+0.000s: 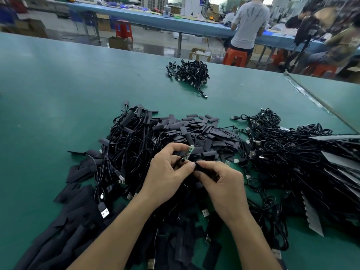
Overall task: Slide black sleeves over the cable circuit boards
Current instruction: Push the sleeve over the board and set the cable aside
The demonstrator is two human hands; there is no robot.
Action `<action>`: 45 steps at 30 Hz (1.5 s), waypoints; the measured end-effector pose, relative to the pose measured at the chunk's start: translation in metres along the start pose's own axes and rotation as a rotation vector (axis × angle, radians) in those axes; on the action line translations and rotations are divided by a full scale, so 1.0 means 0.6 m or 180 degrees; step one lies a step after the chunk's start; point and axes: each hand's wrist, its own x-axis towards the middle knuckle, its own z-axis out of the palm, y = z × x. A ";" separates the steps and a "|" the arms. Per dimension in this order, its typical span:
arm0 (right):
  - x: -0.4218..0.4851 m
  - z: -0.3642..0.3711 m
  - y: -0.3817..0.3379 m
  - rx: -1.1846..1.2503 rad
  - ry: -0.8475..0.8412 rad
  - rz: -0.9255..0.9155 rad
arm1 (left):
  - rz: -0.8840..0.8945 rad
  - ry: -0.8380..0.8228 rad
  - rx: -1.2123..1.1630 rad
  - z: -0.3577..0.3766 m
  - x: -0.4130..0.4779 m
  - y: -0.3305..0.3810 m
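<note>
My left hand (167, 172) pinches a narrow green circuit board (189, 152) on a black cable; the board points up and to the right. My right hand (222, 184) pinches a black sleeve (200, 166) just below the board's lower end, touching my left thumb. Under both hands lies a heap of flat black sleeves (194, 131) mixed with black USB cables (132, 145). Another bare board (236, 130) lies at the heap's right edge.
The green table (58, 94) carries a small pile of cables (190, 74) at the far middle and a big tangle of cables (288, 152) on the right. Long black strips (74, 221) lie at the near left. People sit on red stools (234, 55) beyond the table.
</note>
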 end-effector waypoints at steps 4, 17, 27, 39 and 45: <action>0.000 0.000 -0.001 -0.0187 -0.0062 0.0072 | 0.0031 0.0178 0.0102 0.003 0.000 -0.004; 0.017 -0.003 0.011 -0.1537 -0.0168 0.0334 | 0.0217 0.0549 0.0543 0.005 -0.004 0.000; 0.005 -0.007 -0.001 0.0162 -0.0135 0.0103 | 0.0170 0.0397 0.0108 0.006 -0.006 0.013; 0.006 -0.002 -0.007 -0.0491 0.0126 -0.0453 | 0.0030 0.0134 -0.0202 0.002 -0.005 0.011; 0.004 0.002 -0.004 -0.0260 0.0210 -0.0358 | 0.0016 0.0148 -0.0120 0.001 -0.004 0.009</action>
